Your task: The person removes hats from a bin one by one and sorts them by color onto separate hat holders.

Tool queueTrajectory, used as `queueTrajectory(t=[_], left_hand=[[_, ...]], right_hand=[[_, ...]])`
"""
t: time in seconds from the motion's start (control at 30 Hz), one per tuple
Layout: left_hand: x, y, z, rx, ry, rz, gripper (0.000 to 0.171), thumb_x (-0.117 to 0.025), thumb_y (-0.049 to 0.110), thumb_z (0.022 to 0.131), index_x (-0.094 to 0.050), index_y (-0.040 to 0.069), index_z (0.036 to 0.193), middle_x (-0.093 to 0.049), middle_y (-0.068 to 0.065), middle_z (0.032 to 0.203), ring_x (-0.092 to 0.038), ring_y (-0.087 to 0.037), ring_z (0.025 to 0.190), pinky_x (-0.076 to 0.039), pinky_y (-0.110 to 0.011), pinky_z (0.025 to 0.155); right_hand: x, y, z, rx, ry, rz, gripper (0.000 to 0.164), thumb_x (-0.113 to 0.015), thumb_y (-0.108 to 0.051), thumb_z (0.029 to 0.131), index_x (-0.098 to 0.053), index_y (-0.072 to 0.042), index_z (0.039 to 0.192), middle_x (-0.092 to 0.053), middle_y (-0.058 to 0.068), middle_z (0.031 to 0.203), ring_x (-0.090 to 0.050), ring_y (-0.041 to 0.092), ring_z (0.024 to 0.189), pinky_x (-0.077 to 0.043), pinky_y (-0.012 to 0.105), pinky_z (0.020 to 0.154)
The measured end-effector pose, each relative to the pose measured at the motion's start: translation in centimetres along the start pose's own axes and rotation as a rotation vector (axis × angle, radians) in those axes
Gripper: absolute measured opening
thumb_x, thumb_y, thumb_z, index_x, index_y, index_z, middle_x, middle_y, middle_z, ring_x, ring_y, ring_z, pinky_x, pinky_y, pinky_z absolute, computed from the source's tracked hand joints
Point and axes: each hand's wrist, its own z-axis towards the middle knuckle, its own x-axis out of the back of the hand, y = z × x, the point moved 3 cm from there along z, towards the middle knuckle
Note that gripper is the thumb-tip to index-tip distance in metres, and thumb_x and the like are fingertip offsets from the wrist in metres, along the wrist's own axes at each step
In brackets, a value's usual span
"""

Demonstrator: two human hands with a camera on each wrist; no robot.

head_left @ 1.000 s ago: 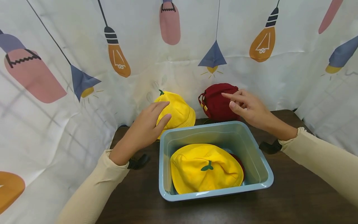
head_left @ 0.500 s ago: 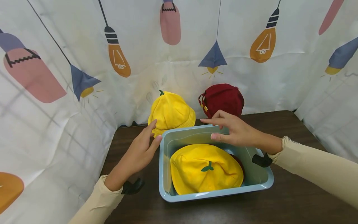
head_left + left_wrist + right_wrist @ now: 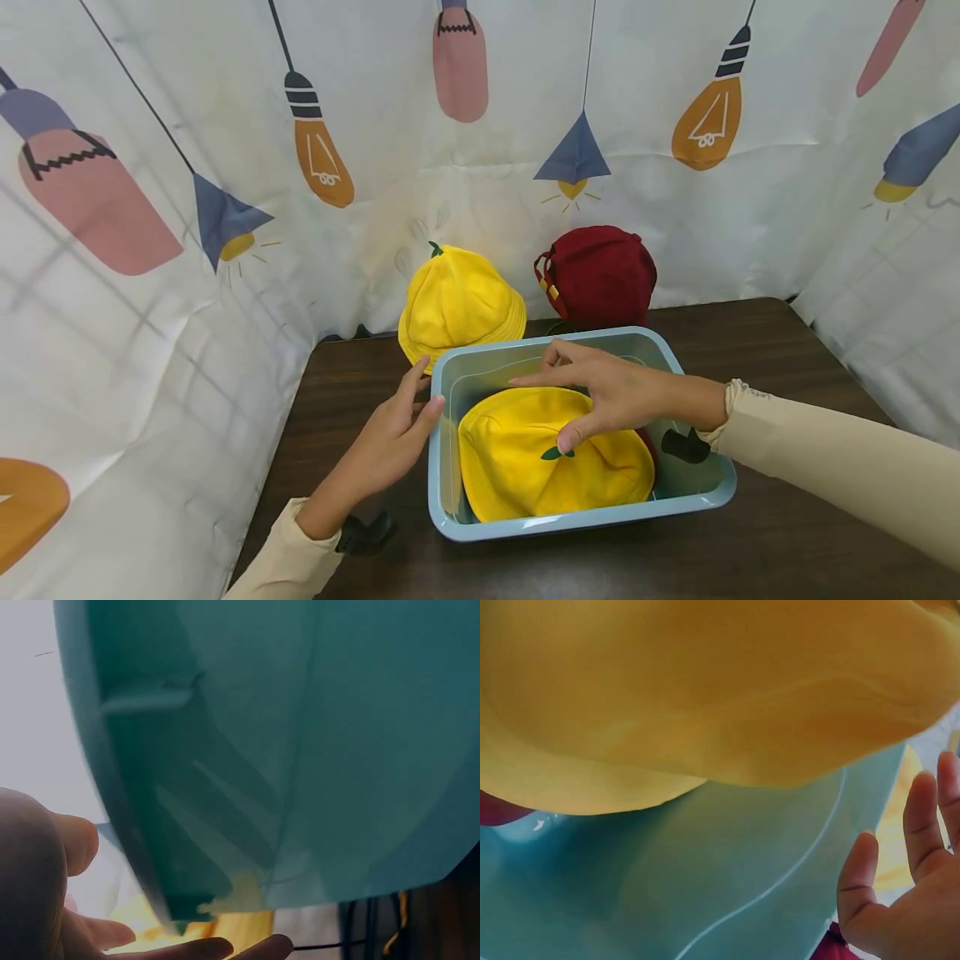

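Yellow and maroon, seems perhaps half done, with sprout-topped bucket hat (image 3: 510, 479) over maroon cloth (image 3: 496, 810) inside blue tub (image 3: 540, 524), other bucket hat (image 3: 461, 296) at its eleven o'clock and maroon cap (image 3: 603, 279) at twelve apparently remaining, empty left hand (image 3: 392, 440) relaxed at nine, empty right hand (image 3: 603, 387) spread above.

two yellow hats (image 3: 517, 479) are showing | one dark-red hat (image 3: 600, 275) is standing | one red patch (image 3: 499, 808) is peeking out | one blue bin (image 3: 555, 523) is sitting | two hands, left hand (image 3: 382, 446) and right hand (image 3: 615, 387), are hovering
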Motion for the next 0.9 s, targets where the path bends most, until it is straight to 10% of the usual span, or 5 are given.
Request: queueTrajectory(t=[0.9], left_hand=[[-2.2, -1.0, -0.8, 0.055, -0.040, -0.160, 0.066, -0.039, 0.045, 0.110, -0.006, 0.028, 0.165, -0.047, -0.017, 0.156, -0.068, -0.026, 0.111, -0.056, -0.053, 0.097]], right_hand=[[-2.4, 1.0, 0.2, 0.104, -0.038, -0.078, 0.050, -0.074, -0.051, 0.084, -0.071, -0.031, 0.130, -0.052, -0.011, 0.098, -0.045, 0.003, 0.089, -0.038, 0.019, 0.068]])
